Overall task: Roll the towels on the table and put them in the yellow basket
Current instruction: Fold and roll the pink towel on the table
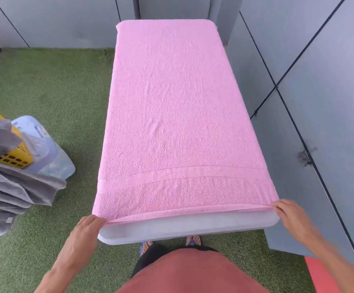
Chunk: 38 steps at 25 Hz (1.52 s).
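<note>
left hand pinches the pink towel at its near-left corner, right hand pinches the near-right. towel lies flat on the table, long axis running straight away from both hands, so neither's nearer.

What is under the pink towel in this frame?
A white table shows as a bare strip at the near edge, where the left hand and right hand pinch the pink towel hem. The rest of the tabletop is covered.
</note>
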### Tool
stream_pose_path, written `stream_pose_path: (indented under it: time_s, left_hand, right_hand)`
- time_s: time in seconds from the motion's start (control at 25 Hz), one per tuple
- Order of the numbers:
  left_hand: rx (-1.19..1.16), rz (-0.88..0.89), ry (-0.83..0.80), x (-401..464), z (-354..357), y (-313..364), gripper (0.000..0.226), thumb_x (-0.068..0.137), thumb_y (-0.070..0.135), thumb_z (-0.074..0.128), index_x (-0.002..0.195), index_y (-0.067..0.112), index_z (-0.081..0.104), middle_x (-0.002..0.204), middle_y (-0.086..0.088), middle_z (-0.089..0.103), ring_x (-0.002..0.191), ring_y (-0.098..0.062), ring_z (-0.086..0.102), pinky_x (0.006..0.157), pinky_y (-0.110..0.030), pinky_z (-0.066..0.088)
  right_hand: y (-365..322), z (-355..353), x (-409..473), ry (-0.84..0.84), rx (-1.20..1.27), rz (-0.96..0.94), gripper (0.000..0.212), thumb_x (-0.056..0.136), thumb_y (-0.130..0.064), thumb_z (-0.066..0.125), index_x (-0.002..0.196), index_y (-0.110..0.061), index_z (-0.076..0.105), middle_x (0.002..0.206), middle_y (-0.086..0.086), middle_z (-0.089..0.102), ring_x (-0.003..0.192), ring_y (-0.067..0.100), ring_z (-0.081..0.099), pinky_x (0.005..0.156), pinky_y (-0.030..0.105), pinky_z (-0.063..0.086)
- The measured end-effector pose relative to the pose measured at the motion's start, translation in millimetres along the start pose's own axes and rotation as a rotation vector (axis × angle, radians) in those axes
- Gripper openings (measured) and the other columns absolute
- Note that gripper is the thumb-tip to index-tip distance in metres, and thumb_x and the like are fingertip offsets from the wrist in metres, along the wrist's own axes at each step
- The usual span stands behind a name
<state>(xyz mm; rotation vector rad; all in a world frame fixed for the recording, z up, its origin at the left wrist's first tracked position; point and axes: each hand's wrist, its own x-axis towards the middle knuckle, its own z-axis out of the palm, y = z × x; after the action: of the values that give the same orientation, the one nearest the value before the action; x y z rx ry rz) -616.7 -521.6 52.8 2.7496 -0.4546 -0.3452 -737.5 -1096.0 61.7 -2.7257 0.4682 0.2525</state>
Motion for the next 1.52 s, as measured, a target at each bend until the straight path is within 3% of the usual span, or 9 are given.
stream_pose_path:
  time_s: [0.16,0.32,0.48,0.64,0.88,1.08,1.24,1.4,1.52]
  left_hand:
    - [-0.215,-0.253,-0.123,29.4,-15.4,3.9,0.012,0.091,0.013,0.059,0.093,0.024,0.063,0.089,0.000,0.067,0.072,-0.011,0.063,0.060,-0.022,0.050]
    - [-0.032,-0.233,0.026,41.5,-18.1,9.2,0.021,0.077,0.013,0.077,0.070,0.020,0.058,0.077,0.000,0.058,0.077,-0.020,0.052,0.066,-0.031,0.044]
    - [0.040,-0.094,0.115,7.0,9.3,20.6,0.030,0.073,-0.010,0.072,0.092,0.011,0.060,0.090,-0.002,0.059,0.083,-0.019,0.054,0.062,-0.030,0.050]
    - [0.061,-0.077,0.150,-9.5,29.0,21.6,0.053,0.069,-0.021,0.062,0.113,0.005,0.053,0.120,-0.012,0.048,0.108,-0.031,0.048,0.072,-0.042,0.057]
    - [0.090,-0.086,0.135,11.2,18.8,15.6,0.047,0.072,-0.018,0.061,0.114,0.002,0.055,0.106,-0.014,0.057,0.097,-0.030,0.055,0.076,-0.041,0.056]
    - [-0.022,-0.121,0.025,19.0,2.2,5.0,0.028,0.077,-0.011,0.059,0.091,0.013,0.055,0.085,0.000,0.059,0.076,-0.018,0.053,0.064,-0.033,0.048]
    - [-0.148,-0.181,-0.209,42.2,-18.5,-0.9,0.019,0.088,0.000,0.051,0.092,0.019,0.055,0.091,0.006,0.057,0.078,-0.010,0.058,0.068,-0.027,0.050]
    - [-0.045,-0.201,-0.070,60.1,-20.2,0.6,0.012,0.088,0.003,0.058,0.095,0.013,0.058,0.094,-0.002,0.057,0.082,-0.021,0.058,0.069,-0.032,0.049]
    - [0.107,-0.133,0.109,48.8,-15.8,1.6,0.014,0.078,0.000,0.069,0.085,0.010,0.063,0.083,-0.003,0.056,0.077,-0.022,0.048,0.063,-0.036,0.044]
  right_hand:
    - [0.2,-23.9,22.5,-0.233,0.092,0.094,0.019,0.083,-0.003,0.069,0.076,-0.020,0.065,0.068,-0.006,0.067,0.065,0.011,0.062,0.061,0.021,0.042]
    - [-11.8,-25.2,44.7,-0.142,0.088,0.203,0.030,0.072,0.000,0.076,0.062,-0.024,0.061,0.069,0.003,0.061,0.064,0.013,0.056,0.056,0.019,0.033]
    - [-26.0,-2.7,17.4,0.043,0.082,0.145,0.032,0.076,0.009,0.066,0.068,-0.020,0.056,0.071,-0.004,0.052,0.064,0.013,0.052,0.059,0.029,0.038]
    - [-30.0,8.8,-8.0,0.078,0.019,0.126,0.027,0.077,0.005,0.066,0.095,-0.013,0.060,0.097,-0.004,0.050,0.096,0.021,0.047,0.086,0.038,0.042]
    - [-25.7,2.6,13.9,0.087,0.012,0.114,0.024,0.079,0.012,0.058,0.091,-0.008,0.064,0.094,0.004,0.058,0.095,0.028,0.053,0.081,0.038,0.042]
    - [-5.7,-5.7,6.9,0.006,0.042,0.075,0.028,0.079,0.009,0.061,0.085,-0.018,0.067,0.077,-0.008,0.062,0.077,0.016,0.061,0.067,0.021,0.039]
    - [4.8,-30.8,23.9,-0.208,0.141,0.143,0.027,0.078,0.001,0.071,0.077,-0.026,0.070,0.072,-0.013,0.070,0.073,0.004,0.065,0.064,0.009,0.044]
    - [-8.1,-37.2,41.8,-0.115,0.202,0.217,0.025,0.075,0.001,0.076,0.070,-0.021,0.065,0.073,-0.003,0.067,0.073,0.018,0.064,0.060,0.011,0.041]
    - [-18.7,-27.0,36.0,0.024,0.148,0.202,0.029,0.074,0.007,0.073,0.066,-0.018,0.061,0.073,-0.001,0.057,0.067,0.013,0.057,0.060,0.016,0.037]
